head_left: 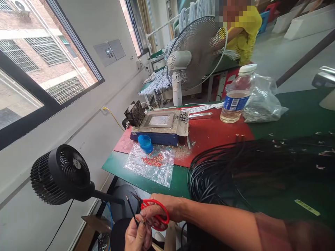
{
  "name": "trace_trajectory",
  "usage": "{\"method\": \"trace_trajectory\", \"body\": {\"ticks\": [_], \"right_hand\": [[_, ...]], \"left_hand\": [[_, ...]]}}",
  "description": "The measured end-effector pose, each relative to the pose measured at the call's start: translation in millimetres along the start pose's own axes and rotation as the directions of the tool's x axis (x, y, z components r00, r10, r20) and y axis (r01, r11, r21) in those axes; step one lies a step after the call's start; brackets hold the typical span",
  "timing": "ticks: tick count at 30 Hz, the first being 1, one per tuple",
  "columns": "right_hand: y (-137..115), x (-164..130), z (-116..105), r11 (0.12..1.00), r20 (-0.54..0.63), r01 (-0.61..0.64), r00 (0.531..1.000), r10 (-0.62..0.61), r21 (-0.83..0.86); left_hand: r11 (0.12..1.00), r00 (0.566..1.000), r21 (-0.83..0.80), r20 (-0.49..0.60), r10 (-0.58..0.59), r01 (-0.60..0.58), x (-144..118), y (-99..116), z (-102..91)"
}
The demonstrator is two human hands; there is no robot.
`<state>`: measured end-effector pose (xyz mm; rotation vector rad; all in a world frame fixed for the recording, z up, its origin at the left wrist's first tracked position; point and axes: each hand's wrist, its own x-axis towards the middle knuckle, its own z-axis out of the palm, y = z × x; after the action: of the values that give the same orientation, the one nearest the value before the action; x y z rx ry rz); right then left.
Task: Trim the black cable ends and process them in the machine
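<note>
a: what does each grip hold?
b: the right hand [159, 209] has its grip closed through the red scissors [154, 212]. the left hand [137, 237] pinches a thin black wire [132, 212] tight, just below the blades.
a: how to do it well?
b: i think keep the wire end still, close to the blades, fingers back, and snip only a little.
a: what's past the grip?
b: up and right, a big bundle of black wires [235, 170] on the green table [300, 111]. further off, a bag of red bits [154, 161], a blue cup [145, 143] and a water bottle [237, 97].
</note>
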<state>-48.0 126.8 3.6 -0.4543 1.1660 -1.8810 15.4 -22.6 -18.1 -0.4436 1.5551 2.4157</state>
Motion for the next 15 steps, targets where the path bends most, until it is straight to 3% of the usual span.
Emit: {"method": "trace_trajectory", "body": {"ticks": [6,15], "right_hand": [[0.8,1.4,1.6,1.0,-0.007,-0.022,1.0,0.022,0.016],[1.9,-0.3,-1.3,0.999,0.013,0.021,1.0,-0.02,-0.047]], "left_hand": [[0.996,0.999,-0.085,-0.029,0.038,-0.04,0.3,-1.5,2.6],[1.0,0.998,0.003,-0.055,-0.014,0.015,0.1,0.6,-2.1]]}}
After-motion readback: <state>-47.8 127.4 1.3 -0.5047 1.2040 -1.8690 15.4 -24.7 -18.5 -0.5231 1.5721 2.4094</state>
